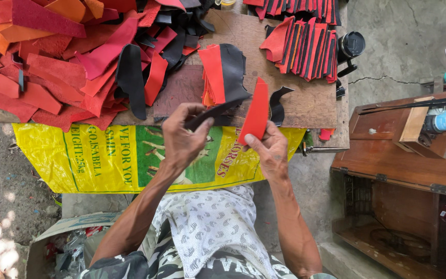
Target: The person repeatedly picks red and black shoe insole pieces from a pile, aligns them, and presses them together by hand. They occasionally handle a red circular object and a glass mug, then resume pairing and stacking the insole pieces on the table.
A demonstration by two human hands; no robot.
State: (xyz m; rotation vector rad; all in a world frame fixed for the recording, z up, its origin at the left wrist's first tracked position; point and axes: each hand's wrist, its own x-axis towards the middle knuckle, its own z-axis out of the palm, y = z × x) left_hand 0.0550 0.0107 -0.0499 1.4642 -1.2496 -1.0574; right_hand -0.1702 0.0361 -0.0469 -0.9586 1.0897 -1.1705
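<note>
My left hand [183, 135] pinches a narrow black leather strip [218, 109] that points right, just above the table's front edge. My right hand [269, 150] holds a red leather piece [256, 114] upright by its lower end, close beside the black strip. Just behind both hands a small stack of red, orange and black cut pieces [224, 73] lies on the wooden worktable [305, 101]. A curved black offcut [277, 106] rests to the right of the red piece.
A large heap of red, orange and black leather pieces [63, 57] covers the table's left. A fanned stack of red and black pieces [303, 49] sits back right. A yellow printed sack [104, 163] hangs over the front edge. A wooden cabinet [403, 160] stands at right.
</note>
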